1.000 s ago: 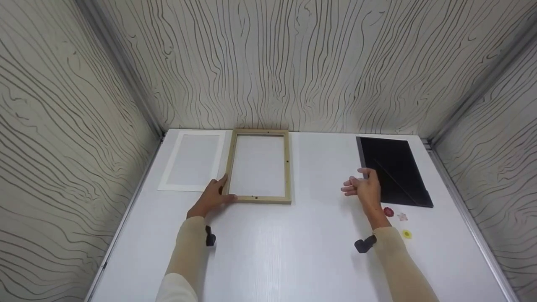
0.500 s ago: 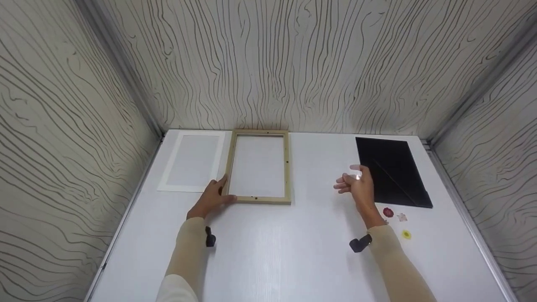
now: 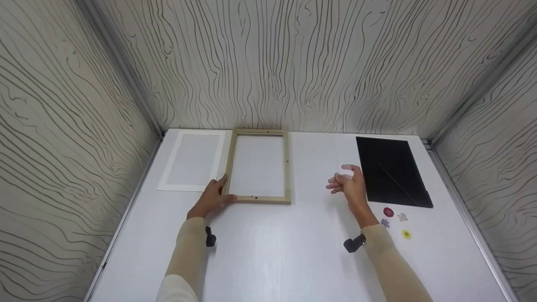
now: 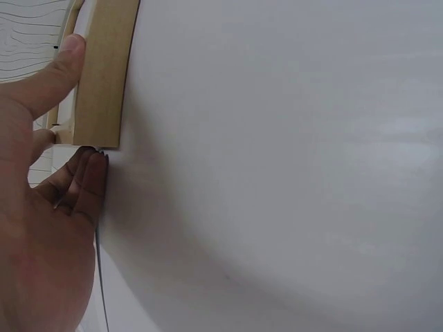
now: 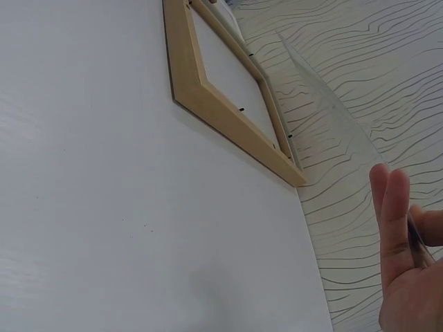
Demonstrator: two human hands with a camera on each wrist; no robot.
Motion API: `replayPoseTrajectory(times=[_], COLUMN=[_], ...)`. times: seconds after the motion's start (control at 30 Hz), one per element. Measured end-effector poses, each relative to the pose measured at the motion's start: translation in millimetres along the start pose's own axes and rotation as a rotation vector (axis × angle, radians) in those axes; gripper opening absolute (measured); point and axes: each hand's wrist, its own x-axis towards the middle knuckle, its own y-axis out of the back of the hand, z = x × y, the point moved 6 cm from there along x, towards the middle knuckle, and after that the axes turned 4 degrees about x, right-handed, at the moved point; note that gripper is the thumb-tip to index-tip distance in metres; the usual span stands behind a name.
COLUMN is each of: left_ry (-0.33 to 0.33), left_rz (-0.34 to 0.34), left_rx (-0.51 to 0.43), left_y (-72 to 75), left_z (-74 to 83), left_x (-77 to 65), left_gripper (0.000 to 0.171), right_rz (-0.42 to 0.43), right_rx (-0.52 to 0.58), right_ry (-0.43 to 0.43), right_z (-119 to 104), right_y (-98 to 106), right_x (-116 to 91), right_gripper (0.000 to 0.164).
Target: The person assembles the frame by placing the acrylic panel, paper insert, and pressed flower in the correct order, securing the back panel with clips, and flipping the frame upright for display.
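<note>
The left hand (image 3: 211,199) grips the lower left corner of a wooden picture frame (image 3: 288,167) lying on the white table. In the left wrist view its thumb lies along the frame's side (image 4: 104,83), with the other fingers at the corner. To the right, the right hand (image 3: 353,191) is raised above the table, between the frame and a black backing board (image 3: 390,167). It pinches a clear, see-through sheet (image 5: 332,104) between thumb and fingers. Most of that sheet's outline is hard to make out in the head view.
A white mat with a rectangular middle (image 3: 171,167) lies left of the frame. Below the black board lie a red flower (image 3: 388,212), a pale pink flower (image 3: 402,217), a purple flower (image 3: 384,223) and a yellow flower (image 3: 406,234). Patterned walls (image 3: 268,63) enclose the table.
The right hand has moved left with the clear sheet, away from the black board. The purple flower, earlier hidden by the right arm, now shows. The left hand and frame stay put.
</note>
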Motion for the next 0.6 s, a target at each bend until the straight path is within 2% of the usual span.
replayPoseTrajectory(times=[0.6], left_ry=[0.016], left_rz=[0.007], left_rx=[-0.017], left_y=[1.7], left_z=[4.0], left_x=[-4.1], left_gripper=[0.099], right_rz=[-0.001], right_rx=[-0.002], right_ry=[-0.048], right_z=[1], right_y=[-21], right_x=[0], right_gripper=[0.036])
